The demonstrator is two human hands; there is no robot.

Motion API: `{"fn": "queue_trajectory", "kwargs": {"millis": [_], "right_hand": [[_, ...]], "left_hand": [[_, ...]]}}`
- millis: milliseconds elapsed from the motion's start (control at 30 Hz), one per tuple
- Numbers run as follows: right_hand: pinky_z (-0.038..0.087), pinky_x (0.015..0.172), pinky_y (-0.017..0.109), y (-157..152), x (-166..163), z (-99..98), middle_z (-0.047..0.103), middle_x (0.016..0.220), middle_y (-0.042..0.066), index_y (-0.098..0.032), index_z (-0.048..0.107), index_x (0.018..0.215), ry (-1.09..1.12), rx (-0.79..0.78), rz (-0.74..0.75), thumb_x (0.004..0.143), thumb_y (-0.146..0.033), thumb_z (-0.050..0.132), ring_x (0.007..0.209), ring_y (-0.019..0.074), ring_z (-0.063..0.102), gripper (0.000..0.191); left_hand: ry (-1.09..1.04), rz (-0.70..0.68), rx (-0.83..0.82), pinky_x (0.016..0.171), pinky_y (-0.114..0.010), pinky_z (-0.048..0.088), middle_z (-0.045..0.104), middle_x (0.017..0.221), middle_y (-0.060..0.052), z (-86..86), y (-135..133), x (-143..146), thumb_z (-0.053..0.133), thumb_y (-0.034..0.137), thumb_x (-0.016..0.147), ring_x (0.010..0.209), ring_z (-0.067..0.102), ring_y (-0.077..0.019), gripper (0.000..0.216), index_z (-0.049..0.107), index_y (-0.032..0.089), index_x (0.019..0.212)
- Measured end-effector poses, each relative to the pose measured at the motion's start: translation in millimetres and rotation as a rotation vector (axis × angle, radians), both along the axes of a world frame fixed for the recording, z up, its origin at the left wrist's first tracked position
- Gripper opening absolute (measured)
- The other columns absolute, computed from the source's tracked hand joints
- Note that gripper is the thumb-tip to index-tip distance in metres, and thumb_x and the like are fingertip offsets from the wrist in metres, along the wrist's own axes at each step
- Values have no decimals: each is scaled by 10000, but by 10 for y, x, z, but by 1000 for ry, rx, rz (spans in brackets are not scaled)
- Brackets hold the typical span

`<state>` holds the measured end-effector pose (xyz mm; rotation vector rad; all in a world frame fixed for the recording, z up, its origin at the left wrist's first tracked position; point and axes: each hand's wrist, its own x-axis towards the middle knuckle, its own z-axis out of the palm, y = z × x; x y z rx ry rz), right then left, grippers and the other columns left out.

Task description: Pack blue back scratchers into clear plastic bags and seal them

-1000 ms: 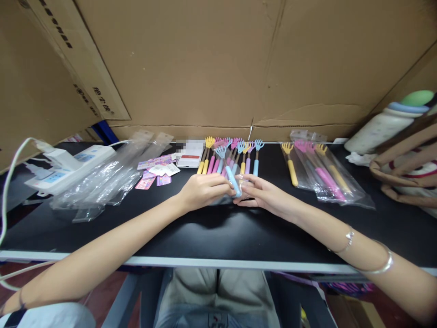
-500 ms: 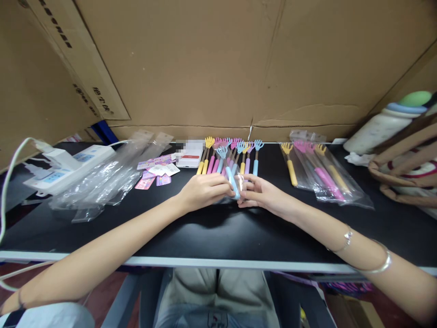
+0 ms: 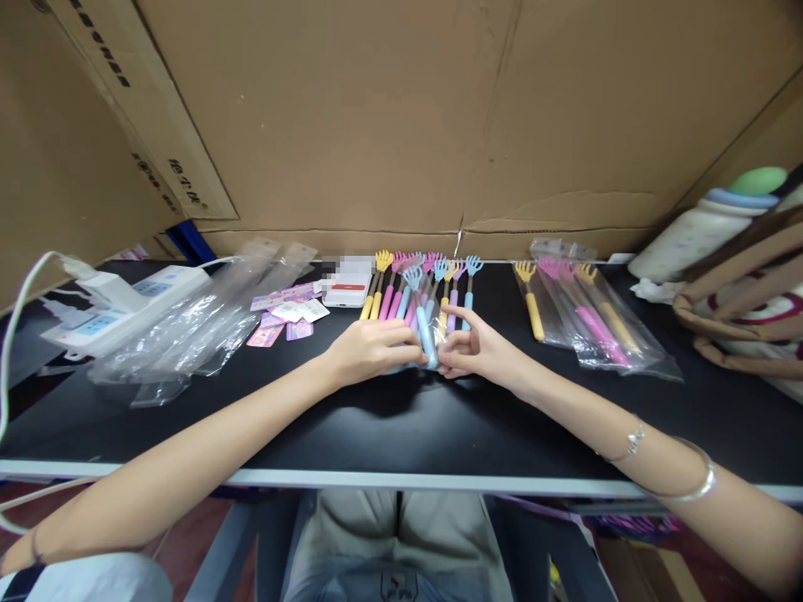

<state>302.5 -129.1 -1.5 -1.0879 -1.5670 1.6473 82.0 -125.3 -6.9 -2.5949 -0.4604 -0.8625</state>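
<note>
A light blue back scratcher point(image 3: 425, 330) with a claw-shaped head lies between my hands, clear plastic bag film around its handle. My left hand point(image 3: 376, 347) is closed at the handle's lower left, fingertips on the film and handle end. From the other side, my right hand point(image 3: 480, 351) pinches the clear film point(image 3: 439, 326) with thumb and fingers, close to the handle. Just behind lies a row of loose back scratchers with yellow point(image 3: 371, 305), pink point(image 3: 387, 301), purple and blue point(image 3: 468, 309) handles, partly hidden by the held one.
Clear plastic bags point(image 3: 201, 326) lie at left beside a white power strip point(image 3: 125, 309). Printed cards point(image 3: 267, 334) and a white box point(image 3: 348, 284) sit nearer the middle. At right are bagged back scratchers point(image 3: 602, 334), a bottle point(image 3: 696, 234) and a brown-handled bag point(image 3: 708, 334). Cardboard point(image 3: 351, 125) stands behind.
The blue back scratcher's head has shifted slightly right and the handle stands a little straighter. My right index finger has lifted a little; both hands keep their hold.
</note>
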Motion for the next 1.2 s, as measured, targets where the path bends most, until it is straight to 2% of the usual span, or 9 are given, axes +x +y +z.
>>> {"fn": "queue_trajectory", "kwargs": {"millis": [133, 233, 300, 467, 667, 933, 1200], "right_hand": [[553, 540, 244, 19, 21, -13, 593, 720, -58, -207, 311, 1336, -66, 110, 71, 689, -234, 736, 597, 114, 631, 775], [453, 402, 179, 36, 45, -37, 589, 728, -45, -172, 362, 1308, -142, 203, 105, 708, -247, 712, 503, 72, 534, 699], [407, 372, 164, 43, 62, -52, 592, 755, -41, -179, 372, 1302, -171, 220, 124, 725, -254, 698, 466, 51, 495, 668], [380, 368, 187, 29, 73, -26, 600, 756, -38, -178, 368, 1285, -143, 113, 130, 764, -268, 667, 387, 44, 495, 607], [449, 377, 190, -13, 36, 58, 581, 720, -62, -220, 357, 1248, -142, -50, 34, 771, -237, 661, 393, 62, 555, 567], [547, 457, 219, -7, 28, 65, 572, 760, -60, -241, 354, 1264, -148, -54, 31, 756, -207, 688, 453, 69, 592, 609], [588, 542, 273, -38, 3, 87, 569, 921, -9, -247, 302, 1313, -146, -84, 49, 751, -220, 705, 509, 101, 653, 693]], "left_hand": [[-6, 8, 14, 591, -196, 381, 686, 804, 30, -7, -2, -5, 500, 207, 939, 701, 576, -87, 200, 673, 234, 843], [-11, 10, 25, 583, -196, 372, 685, 791, 35, -13, -7, -4, 502, 219, 940, 693, 575, -83, 205, 676, 236, 833], [-3, 13, 25, 586, -192, 372, 687, 795, 32, -12, -11, -1, 474, 216, 953, 704, 581, -78, 235, 677, 234, 836], [1, 21, 5, 604, -205, 386, 677, 794, 17, -14, -3, 0, 453, 241, 963, 704, 571, -94, 230, 673, 228, 894], [-2, 29, -39, 658, -204, 420, 674, 839, 8, -30, 20, -4, 474, 260, 956, 740, 565, -108, 177, 644, 210, 961], [63, 102, -86, 608, -198, 387, 617, 779, 1, -51, 24, 6, 389, 261, 981, 721, 543, -104, 267, 594, 181, 829], [44, 100, -86, 563, -196, 356, 617, 777, 13, -55, 9, 1, 371, 245, 982, 701, 548, -95, 286, 608, 197, 829]]}}
